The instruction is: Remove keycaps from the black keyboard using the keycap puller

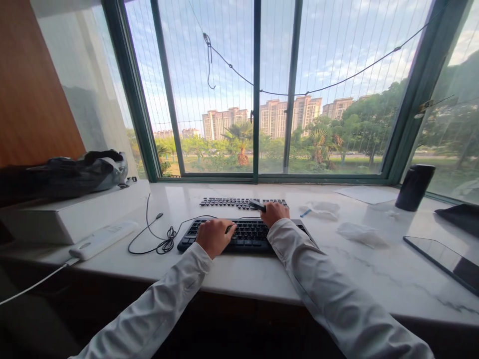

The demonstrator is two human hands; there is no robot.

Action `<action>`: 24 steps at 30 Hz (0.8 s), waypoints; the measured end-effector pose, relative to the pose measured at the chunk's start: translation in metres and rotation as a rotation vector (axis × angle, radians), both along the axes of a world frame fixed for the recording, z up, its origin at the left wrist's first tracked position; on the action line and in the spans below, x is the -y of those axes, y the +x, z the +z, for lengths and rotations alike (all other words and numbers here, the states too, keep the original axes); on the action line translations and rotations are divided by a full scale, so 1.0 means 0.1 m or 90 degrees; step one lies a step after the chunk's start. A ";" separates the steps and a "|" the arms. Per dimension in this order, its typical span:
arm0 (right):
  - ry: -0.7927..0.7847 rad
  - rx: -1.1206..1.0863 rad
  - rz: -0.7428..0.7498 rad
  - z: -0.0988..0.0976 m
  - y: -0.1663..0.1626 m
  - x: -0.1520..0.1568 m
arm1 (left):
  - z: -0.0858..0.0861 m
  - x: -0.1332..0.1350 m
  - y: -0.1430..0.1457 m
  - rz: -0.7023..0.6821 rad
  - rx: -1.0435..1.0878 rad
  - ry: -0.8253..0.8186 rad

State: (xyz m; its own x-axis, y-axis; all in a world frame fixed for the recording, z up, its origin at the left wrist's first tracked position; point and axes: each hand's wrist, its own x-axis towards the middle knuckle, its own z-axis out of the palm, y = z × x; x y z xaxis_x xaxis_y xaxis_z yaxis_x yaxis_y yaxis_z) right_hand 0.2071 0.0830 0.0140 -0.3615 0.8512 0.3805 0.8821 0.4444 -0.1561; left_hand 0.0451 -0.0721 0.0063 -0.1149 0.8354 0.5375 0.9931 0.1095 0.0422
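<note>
A black keyboard (251,233) lies on the marble-patterned counter, its cable running off to the left. Over its left part rests my left hand (215,237), thumb and forefinger curled close together; the other fingers are mostly hidden, and any small thing between them cannot be made out. My right hand (276,213) is closed above the back right of the keyboard. It grips a small dark brush-like tool (257,205) that points left. Just behind the keyboard, loose black keycaps (220,202) are laid out in rows.
A coiled black cable (167,239) and a white power strip (103,240) lie at left, beside a white box (75,212) with a dark bag (93,169). To the right are crumpled clear plastic (361,233), a tablet (445,259) and a black cylinder (415,187). Windows stand behind.
</note>
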 end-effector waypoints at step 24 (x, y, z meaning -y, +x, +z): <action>0.032 -0.191 0.079 -0.12 -0.08 -0.04 | -0.27 0.12 -0.15 -0.159 0.096 0.082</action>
